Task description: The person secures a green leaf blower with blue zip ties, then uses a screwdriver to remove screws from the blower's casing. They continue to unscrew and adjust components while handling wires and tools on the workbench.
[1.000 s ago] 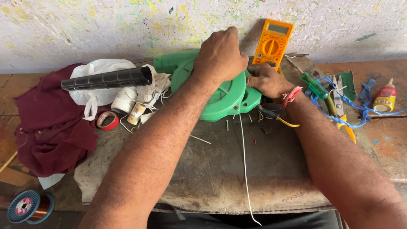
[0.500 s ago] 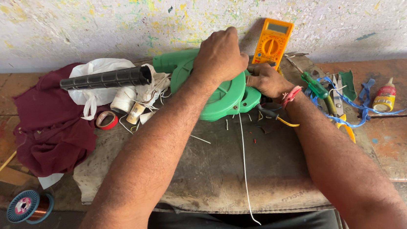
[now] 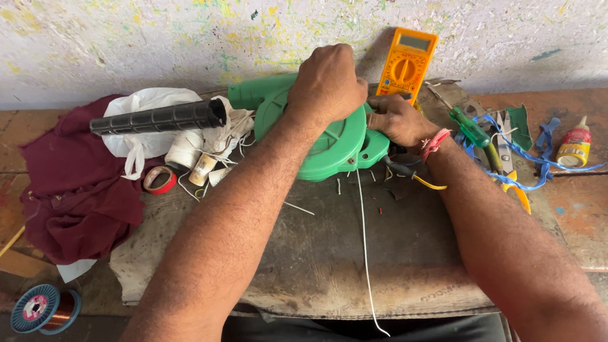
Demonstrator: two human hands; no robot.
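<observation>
While both hands are working at the bench, one green blower housing (image 3: pixel 331 143) is lying against the wall. The left hand (image 3: pixel 326 85) is closing over its top; the right hand (image 3: pixel 396 120) is gripping its edge, fingertips hidden. One orange multimeter (image 3: pixel 405 65) is leaning behind, one small glue bottle (image 3: pixel 574 146) is standing right.

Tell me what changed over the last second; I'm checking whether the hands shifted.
Nothing visibly changed. The left hand still presses on the green blower housing, the right hand stays at its right edge, and the orange multimeter leans against the wall as before.
</observation>
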